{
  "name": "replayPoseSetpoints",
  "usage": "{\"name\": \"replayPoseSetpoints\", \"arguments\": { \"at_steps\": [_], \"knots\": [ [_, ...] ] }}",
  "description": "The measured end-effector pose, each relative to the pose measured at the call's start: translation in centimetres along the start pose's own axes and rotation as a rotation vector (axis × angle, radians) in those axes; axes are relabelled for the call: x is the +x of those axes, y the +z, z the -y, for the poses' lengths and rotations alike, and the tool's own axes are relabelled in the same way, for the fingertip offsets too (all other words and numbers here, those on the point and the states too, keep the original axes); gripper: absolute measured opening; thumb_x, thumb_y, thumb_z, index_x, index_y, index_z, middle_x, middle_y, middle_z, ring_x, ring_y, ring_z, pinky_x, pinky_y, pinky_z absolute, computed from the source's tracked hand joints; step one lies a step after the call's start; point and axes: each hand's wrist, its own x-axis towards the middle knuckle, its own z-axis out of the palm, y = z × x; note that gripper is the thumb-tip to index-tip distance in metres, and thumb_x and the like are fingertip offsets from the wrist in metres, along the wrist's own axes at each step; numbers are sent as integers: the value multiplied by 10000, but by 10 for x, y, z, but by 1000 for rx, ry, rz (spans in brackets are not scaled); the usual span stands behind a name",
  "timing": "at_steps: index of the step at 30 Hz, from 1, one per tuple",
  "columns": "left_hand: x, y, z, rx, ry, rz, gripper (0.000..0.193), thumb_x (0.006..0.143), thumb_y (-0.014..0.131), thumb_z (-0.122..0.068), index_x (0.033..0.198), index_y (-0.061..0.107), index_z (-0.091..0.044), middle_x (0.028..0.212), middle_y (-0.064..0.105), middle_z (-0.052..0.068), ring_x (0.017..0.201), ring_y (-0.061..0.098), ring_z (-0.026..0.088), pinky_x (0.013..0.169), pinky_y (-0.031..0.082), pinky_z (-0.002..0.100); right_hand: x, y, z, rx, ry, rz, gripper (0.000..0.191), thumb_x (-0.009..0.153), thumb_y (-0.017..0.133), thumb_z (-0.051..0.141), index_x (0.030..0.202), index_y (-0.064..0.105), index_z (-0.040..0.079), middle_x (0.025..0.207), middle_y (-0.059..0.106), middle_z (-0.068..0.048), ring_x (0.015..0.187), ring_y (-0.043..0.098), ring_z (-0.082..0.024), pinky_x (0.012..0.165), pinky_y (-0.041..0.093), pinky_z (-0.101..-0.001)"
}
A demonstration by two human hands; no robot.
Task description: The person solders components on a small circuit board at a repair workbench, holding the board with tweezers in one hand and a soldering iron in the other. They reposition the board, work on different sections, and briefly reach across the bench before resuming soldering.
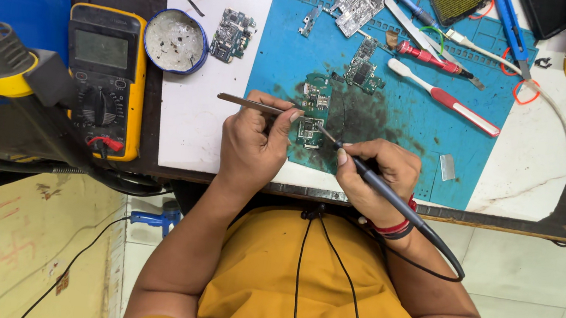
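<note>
Green circuit board (310, 128) is being worked mid-solder on the blue mat (280, 59): tweezers (250, 103) are pinched in the left hand (254, 141), the soldering iron (373, 182) is gripped by the right hand (375, 176), tip at the board, other boards left far.

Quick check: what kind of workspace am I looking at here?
Likely an electronics repair bench: circuit boards on a blue work mat, a yellow multimeter, and a soldering iron in the right hand.
</note>
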Motion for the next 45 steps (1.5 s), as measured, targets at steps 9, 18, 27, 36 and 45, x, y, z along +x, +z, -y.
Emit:
{"name": "replayPoseSetpoints", "arguments": {
  "at_steps": [9,18,27,36,45],
  "knots": [
    [-3,2,3,38,47,-24,152,1025,705,-163,1012,639,-27,740,726,59,642,717,112,570,533,254,0,1,0,-6,-36,-1,77,850,775,10,901,718,12,752,694,-56,618,625,-100,582,452,-245],
    [-4,2,6,32,84,-32,145,1030,702,-157,1017,631,-32,785,740,66,683,741,127,593,554,259,-1,2,-1,-14,-18,3,79,866,781,4,918,722,4,743,689,-55,620,618,-99,580,443,-244],
    [-4,1,6,33,125,-36,129,1040,693,-144,1031,623,-36,846,757,68,731,761,143,623,575,269,-2,3,0,-5,-1,-1,86,855,782,6,899,708,6,730,687,-52,607,616,-96,573,445,-244],
    [-5,1,7,47,103,-29,132,1029,702,-143,1025,623,-38,804,742,71,684,749,148,593,560,277,-2,3,-2,-15,-51,22,81,846,784,-3,900,724,-2,740,682,-61,614,629,-121,578,442,-252],
    [-6,1,11,8,132,-20,125,1042,686,-141,1045,616,-37,821,748,68,686,724,122,583,551,264,-9,4,-6,192,121,-90,123,979,699,32,1097,713,1,831,744,-49,716,673,-84,651,511,-234]
  ]
}}
